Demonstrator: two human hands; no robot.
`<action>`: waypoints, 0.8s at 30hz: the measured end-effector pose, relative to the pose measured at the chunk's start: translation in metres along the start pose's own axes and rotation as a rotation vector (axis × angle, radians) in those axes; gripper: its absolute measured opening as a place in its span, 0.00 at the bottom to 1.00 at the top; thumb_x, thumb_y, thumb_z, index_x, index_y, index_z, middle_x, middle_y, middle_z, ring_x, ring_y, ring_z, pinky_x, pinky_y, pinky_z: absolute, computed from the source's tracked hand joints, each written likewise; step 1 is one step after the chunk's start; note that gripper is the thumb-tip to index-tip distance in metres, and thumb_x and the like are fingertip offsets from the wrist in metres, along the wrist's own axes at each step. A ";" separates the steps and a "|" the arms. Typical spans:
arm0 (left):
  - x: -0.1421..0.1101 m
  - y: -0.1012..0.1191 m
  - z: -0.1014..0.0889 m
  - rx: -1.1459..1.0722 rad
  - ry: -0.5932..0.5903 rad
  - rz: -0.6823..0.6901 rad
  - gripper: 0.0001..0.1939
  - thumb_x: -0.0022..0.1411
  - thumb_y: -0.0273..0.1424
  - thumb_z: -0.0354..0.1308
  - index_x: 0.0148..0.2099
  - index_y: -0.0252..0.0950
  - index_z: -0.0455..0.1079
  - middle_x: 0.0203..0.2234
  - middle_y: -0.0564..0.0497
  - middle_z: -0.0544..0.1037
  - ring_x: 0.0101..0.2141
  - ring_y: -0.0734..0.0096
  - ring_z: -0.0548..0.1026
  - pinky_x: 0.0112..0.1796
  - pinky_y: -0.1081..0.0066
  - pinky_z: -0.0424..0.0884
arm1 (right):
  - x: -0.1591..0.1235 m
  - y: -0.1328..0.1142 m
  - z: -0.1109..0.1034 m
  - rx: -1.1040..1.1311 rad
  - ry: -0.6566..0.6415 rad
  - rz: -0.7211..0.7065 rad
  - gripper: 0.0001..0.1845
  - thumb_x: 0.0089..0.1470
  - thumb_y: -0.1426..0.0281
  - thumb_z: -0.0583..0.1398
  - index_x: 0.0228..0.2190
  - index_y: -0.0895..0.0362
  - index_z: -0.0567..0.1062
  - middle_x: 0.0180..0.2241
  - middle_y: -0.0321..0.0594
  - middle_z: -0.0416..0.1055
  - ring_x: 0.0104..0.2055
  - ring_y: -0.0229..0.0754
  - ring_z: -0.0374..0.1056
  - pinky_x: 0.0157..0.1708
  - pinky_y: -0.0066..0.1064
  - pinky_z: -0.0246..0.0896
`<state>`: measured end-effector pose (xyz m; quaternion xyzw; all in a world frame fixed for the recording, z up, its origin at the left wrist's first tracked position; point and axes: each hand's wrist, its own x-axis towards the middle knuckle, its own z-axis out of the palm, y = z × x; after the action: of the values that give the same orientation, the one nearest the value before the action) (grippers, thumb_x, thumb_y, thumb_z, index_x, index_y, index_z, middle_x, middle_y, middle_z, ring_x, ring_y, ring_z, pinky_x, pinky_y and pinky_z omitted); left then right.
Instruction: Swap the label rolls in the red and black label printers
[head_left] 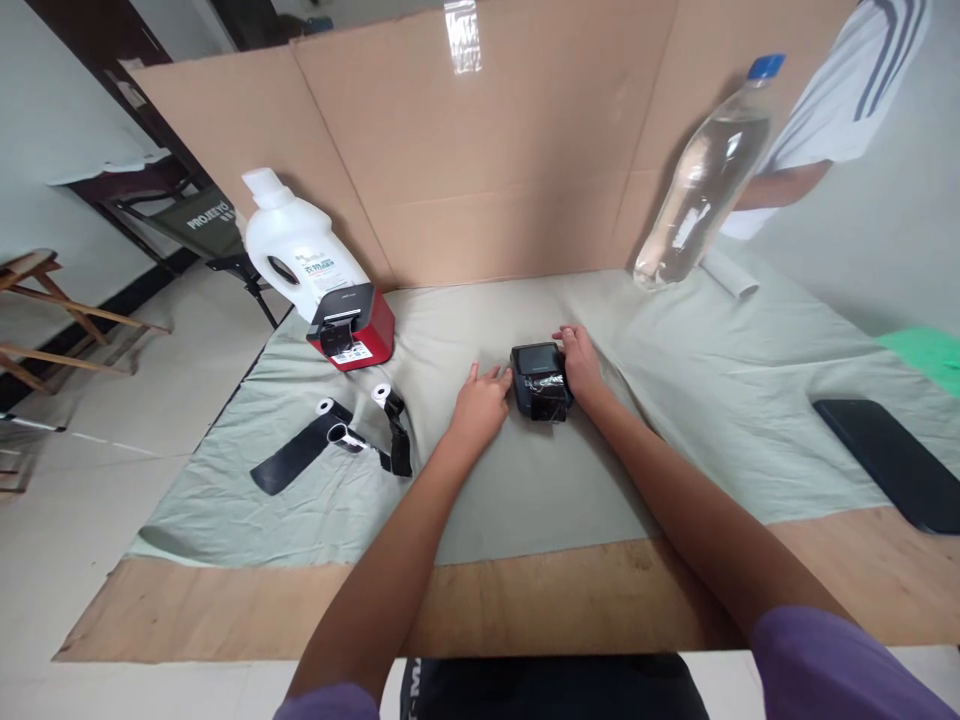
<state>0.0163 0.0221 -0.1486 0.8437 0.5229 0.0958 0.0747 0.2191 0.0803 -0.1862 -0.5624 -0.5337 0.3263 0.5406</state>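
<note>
A small black device with a screen (pixel 538 380) sits on the pale green cloth (pixel 675 440) near the table's middle. My right hand (pixel 579 364) is wrapped round its right side, fingers curled over the top edge. My left hand (pixel 480 402) rests against its left side with the fingertips touching it. Left of my hands lie black ribbon rolls on white spools (pixel 352 436), partly unrolled.
A red and black label printer (pixel 351 328) and a white detergent bottle (pixel 294 246) stand at the back left. A clear water bottle (pixel 701 180) leans at the back right by another person's arm (pixel 784 185). A black flat object (pixel 892 462) lies right. Cardboard wall (pixel 480 150) behind.
</note>
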 end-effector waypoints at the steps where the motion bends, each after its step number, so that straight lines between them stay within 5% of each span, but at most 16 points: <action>1: 0.000 0.000 0.000 0.001 -0.001 0.001 0.34 0.60 0.16 0.46 0.68 0.29 0.66 0.60 0.37 0.75 0.66 0.61 0.67 0.71 0.53 0.43 | 0.000 0.000 0.000 0.007 0.013 0.006 0.29 0.60 0.41 0.47 0.45 0.49 0.69 0.49 0.44 0.74 0.50 0.52 0.71 0.50 0.43 0.64; 24: -0.001 -0.008 -0.003 -0.126 0.026 0.007 0.37 0.57 0.14 0.46 0.66 0.39 0.69 0.61 0.45 0.75 0.62 0.62 0.72 0.71 0.53 0.47 | -0.002 -0.005 0.001 0.028 0.033 0.019 0.28 0.60 0.43 0.48 0.46 0.50 0.69 0.50 0.44 0.74 0.51 0.51 0.71 0.50 0.44 0.66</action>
<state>0.0085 0.0248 -0.1471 0.8378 0.5138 0.1397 0.1208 0.2166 0.0777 -0.1824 -0.5652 -0.5146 0.3296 0.5542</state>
